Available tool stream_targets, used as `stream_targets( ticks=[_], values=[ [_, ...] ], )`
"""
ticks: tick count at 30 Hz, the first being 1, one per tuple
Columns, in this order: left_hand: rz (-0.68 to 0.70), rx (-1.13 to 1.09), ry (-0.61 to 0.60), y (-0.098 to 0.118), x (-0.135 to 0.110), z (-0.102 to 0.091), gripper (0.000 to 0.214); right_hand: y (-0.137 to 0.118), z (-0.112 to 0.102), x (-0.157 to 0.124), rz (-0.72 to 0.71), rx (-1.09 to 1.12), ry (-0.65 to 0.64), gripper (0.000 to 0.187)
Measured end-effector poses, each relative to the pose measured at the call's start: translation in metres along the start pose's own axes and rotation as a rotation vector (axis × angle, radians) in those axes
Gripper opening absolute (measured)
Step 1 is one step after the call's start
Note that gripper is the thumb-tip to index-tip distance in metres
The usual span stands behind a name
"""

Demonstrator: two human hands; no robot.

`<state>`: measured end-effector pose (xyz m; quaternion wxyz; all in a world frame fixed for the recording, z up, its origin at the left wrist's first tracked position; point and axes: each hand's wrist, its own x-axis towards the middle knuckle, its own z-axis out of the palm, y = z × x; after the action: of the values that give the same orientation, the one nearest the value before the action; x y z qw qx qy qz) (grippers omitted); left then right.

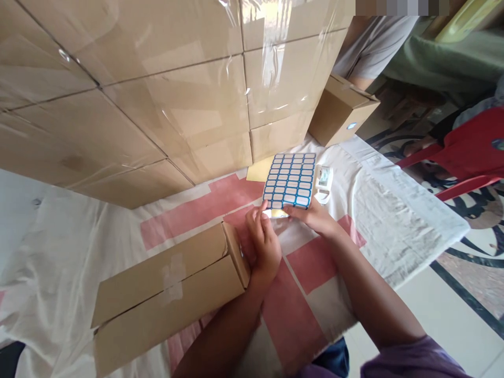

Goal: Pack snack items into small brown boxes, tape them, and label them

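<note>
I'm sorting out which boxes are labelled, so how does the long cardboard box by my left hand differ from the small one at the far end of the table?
The long box lies flat beside your left hand, stretched and low; the small box is shorter and sits beyond the label sheet. The small box bears a blue-edged sticker; the long box shows none. Both are plain brown cardboard.

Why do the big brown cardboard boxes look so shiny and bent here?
Head view: clear plastic film around the stacked brown cardboard boxes throws white glare streaks; the wide lens bows their edges; light is soft, shadows faint; the blue-bordered white label sheet between the left hand and right hand is sharp; a pixelated strip masks the top edge.
</note>
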<state>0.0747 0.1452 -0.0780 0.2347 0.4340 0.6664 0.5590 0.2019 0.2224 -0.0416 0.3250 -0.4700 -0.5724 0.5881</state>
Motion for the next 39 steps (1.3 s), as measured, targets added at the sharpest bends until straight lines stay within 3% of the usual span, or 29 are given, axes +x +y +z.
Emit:
stream_targets(
  ticks=[4, 10, 14, 17, 20, 22, 24, 26, 29, 31, 34, 36, 39],
  values=[
    [-0.039, -0.051, 0.087, 0.006, 0.0, -0.004, 0.045, -0.001, -0.005, 0.005, 0.273, 0.049, 0.063, 0.034],
    [0.007, -0.131, 0.081, -0.002, -0.005, 0.004, 0.037, -0.029, -0.03, -0.021, 0.423, -0.544, 0.076, 0.062],
    [0.091, -0.145, -0.018, -0.008, -0.011, 0.007, 0.028, -0.04, -0.025, -0.032, 0.339, -0.276, -0.006, 0.059],
    [0.16, -0.135, -0.078, -0.009, -0.015, 0.006, 0.022, -0.035, -0.014, -0.024, 0.319, -0.069, -0.108, 0.045],
    [0.221, -0.121, -0.111, -0.008, -0.016, 0.004, 0.016, -0.027, -0.01, -0.016, 0.272, 0.0, -0.191, 0.024],
    [0.24, -0.119, -0.121, -0.006, -0.016, 0.003, 0.018, -0.024, -0.012, -0.013, 0.208, -0.027, -0.23, 0.02],
    [0.26, -0.068, -0.131, -0.004, -0.015, 0.004, 0.035, -0.021, -0.014, -0.012, 0.09, -0.117, -0.104, 0.022],
    [0.341, 0.112, -0.199, -0.001, -0.013, 0.005, 0.048, -0.019, -0.017, -0.011, -0.066, -0.233, 0.172, 0.022],
    [0.489, 0.471, -0.399, 0.005, -0.009, 0.009, 0.04, -0.015, -0.021, -0.009, -0.21, -0.3, 0.46, 0.021],
    [0.524, 0.623, -0.507, 0.007, -0.008, 0.012, 0.032, -0.013, -0.024, -0.008, -0.215, -0.262, 0.507, 0.022],
    [0.536, 0.777, -0.574, 0.009, -0.009, 0.013, 0.038, -0.012, -0.029, -0.006, -0.182, -0.2, 0.53, 0.021],
    [0.51, 0.854, -0.566, 0.008, -0.01, 0.012, 0.048, -0.012, -0.032, -0.005, -0.162, -0.184, 0.525, 0.021],
    [0.406, 0.951, -0.463, 0.007, -0.012, 0.012, 0.056, -0.011, -0.032, -0.005, -0.15, -0.195, 0.529, 0.02]
  ],
)
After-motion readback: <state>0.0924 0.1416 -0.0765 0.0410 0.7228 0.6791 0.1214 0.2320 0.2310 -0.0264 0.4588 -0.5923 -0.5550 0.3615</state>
